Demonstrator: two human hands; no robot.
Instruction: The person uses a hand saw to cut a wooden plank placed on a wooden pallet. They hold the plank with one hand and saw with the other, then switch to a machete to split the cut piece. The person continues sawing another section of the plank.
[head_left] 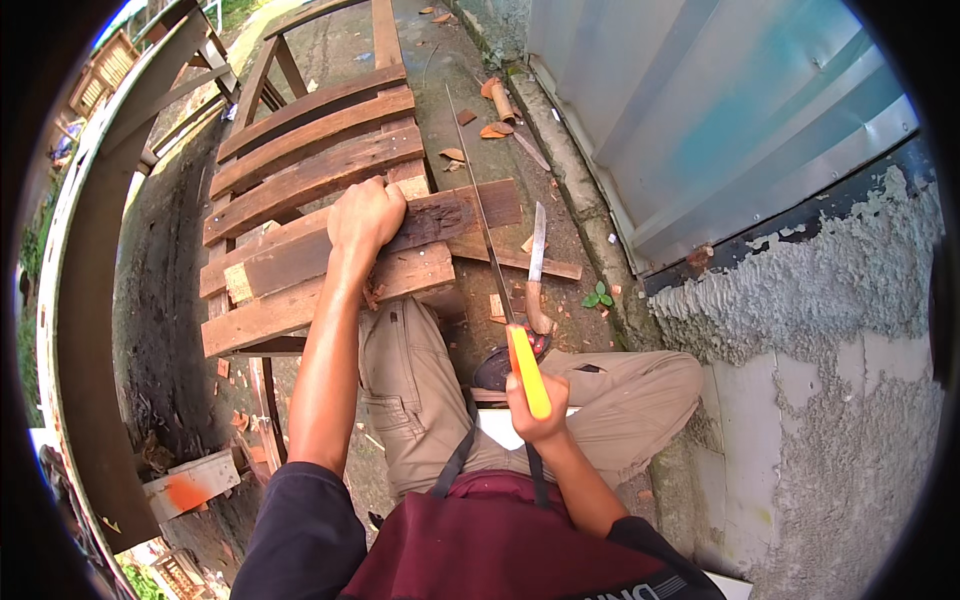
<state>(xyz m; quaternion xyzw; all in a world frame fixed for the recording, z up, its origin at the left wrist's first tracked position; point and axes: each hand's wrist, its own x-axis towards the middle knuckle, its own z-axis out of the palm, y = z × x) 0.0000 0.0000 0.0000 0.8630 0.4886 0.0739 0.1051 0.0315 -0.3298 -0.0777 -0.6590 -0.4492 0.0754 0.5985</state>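
Note:
My right hand grips the yellow and orange handle of a handsaw. Its long blade points away from me and crosses a dark wooden plank near the plank's right end. My left hand is closed over that plank and presses it onto a slatted wooden frame. A dark, rough, rotted-looking patch shows in the wood between my left hand and the blade. Whether the blade has cut into the plank cannot be made out.
A machete with a wooden handle leans by my shoe, near a loose wood strip. A corrugated metal sheet and a rough wall stand on the right. At lower left lies an orange-stained board. Wood scraps and leaves dot the ground.

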